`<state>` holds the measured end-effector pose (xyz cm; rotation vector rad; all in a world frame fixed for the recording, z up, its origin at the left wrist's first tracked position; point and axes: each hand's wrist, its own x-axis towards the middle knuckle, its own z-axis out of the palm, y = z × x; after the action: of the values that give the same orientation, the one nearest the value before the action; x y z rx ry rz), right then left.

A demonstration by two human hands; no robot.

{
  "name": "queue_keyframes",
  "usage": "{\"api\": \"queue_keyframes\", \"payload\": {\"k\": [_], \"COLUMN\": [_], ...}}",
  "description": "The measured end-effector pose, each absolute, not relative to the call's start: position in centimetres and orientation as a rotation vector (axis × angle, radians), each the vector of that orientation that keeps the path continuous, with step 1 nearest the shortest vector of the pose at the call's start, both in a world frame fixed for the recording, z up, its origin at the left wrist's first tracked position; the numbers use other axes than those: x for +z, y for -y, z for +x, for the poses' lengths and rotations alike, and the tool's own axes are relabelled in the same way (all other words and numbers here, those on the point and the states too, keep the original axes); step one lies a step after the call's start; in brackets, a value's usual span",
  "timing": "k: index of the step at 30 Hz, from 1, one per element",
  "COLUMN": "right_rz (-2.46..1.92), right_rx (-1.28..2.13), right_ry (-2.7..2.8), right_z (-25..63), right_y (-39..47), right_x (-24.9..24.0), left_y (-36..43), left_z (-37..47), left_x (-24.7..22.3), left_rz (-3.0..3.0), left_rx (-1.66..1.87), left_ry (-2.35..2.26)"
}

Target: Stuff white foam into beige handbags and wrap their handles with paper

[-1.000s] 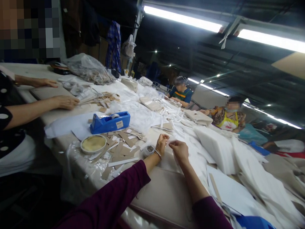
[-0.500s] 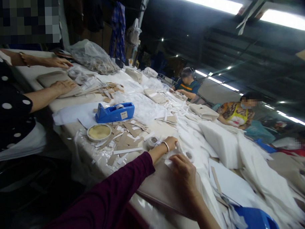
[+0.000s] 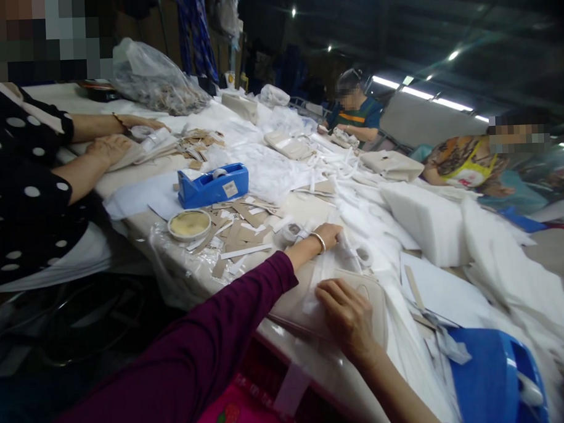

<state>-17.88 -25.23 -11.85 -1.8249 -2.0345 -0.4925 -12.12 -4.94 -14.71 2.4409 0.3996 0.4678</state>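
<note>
A flat beige bag (image 3: pixel 297 303) with a stitched edge lies at the table's near side. Over it runs a thin translucent white wrapping sheet (image 3: pixel 328 268). My left hand (image 3: pixel 330 236), wearing a bracelet, is closed on the sheet's far part. Nearer me, my right hand (image 3: pixel 344 308) rests over the bag with curled fingers pressed on the sheet's lower end; its fingertips are partly hidden. Two rolled, wrapped pieces, one left (image 3: pixel 291 234) and one right (image 3: pixel 364 256), lie beside my left hand.
Cardboard scraps (image 3: pixel 243 228), a round tin (image 3: pixel 189 224) and a blue tape dispenser (image 3: pixel 214 184) lie to the left. Another blue dispenser (image 3: pixel 493 367) stands near right, by white foam sheets (image 3: pixel 421 222). A co-worker's hands (image 3: pixel 108 148) work at far left; two other people sit across.
The view has tilted down and shifted, so more of the bag and near dispenser shows. Both my hands stay at the sheet. The left co-worker's hands have come closer together.
</note>
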Motion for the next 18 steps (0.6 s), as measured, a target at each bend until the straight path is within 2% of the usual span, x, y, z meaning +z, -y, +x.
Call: {"api": "queue_keyframes", "payload": {"k": [7,11,15,18], "right_rz": [-1.812,-1.78,-1.809,-1.815], "right_rx": [-0.418,-0.498,-0.539,-0.549], "right_ry": [2.041,2.026,2.001,1.979], "right_z": [-18.7,-19.2,-19.8,-20.1], "right_y": [27.3,28.5,29.0,29.1], "right_x": [-14.0,-15.5,-15.9,-15.9], "left_y": [5.5,5.9,6.8,8.0], "left_z": [-12.3,-11.9,-13.8,-18.1], "left_x": [-15.3,-15.3,-13.1,-12.0], "left_rz": [2.393,2.31,2.166,2.172], "left_rx": [0.521,0.725,1.048,1.048], "left_ry": [-0.365,-0.298,-0.142,0.042]}}
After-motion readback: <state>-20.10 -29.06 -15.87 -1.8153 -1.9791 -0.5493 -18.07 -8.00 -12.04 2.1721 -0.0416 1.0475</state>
